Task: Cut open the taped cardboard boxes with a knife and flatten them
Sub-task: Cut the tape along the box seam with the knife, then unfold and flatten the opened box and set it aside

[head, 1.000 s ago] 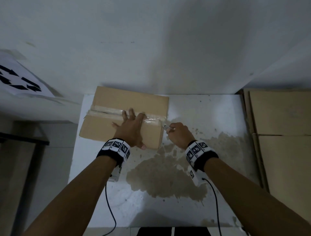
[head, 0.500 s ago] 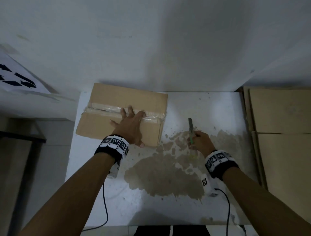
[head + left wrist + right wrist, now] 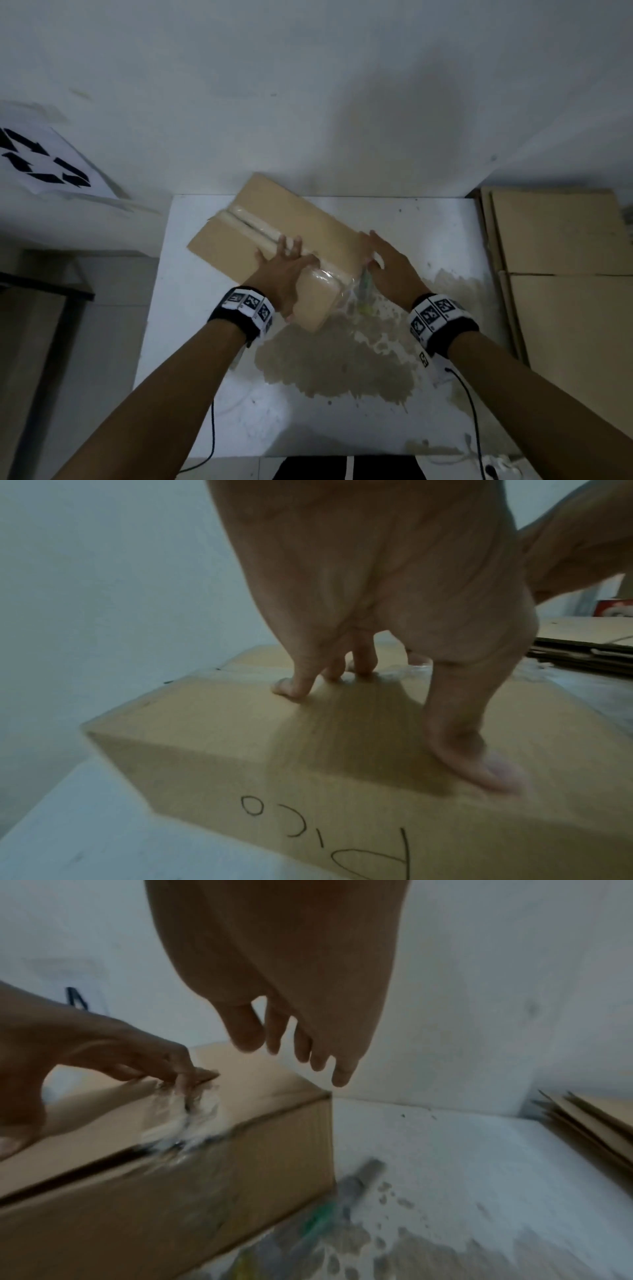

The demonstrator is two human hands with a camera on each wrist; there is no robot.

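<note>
A taped cardboard box (image 3: 308, 219) lies diagonally on the white table (image 3: 205, 377), with its clear tape seam (image 3: 253, 224) split along the top. My left hand (image 3: 284, 270) presses down on the box top (image 3: 222, 750) with spread fingers by the seam. My right hand (image 3: 387, 263) is empty, fingers straight, and hovers at the box's right corner (image 3: 325, 1096). The knife (image 3: 363, 291) lies on the table beside the box; its grey blade (image 3: 359, 1180) and green handle are blurred.
A stack of flattened cardboard (image 3: 561, 240) lies along the table's right side. A brown stain (image 3: 335, 363) covers the table's middle. A white wall stands close behind the box. A sheet with recycling arrows (image 3: 44, 164) hangs at the left.
My right hand put the knife down on the table and came back empty to the box's right corner. The box has turned diagonal under my left hand.
</note>
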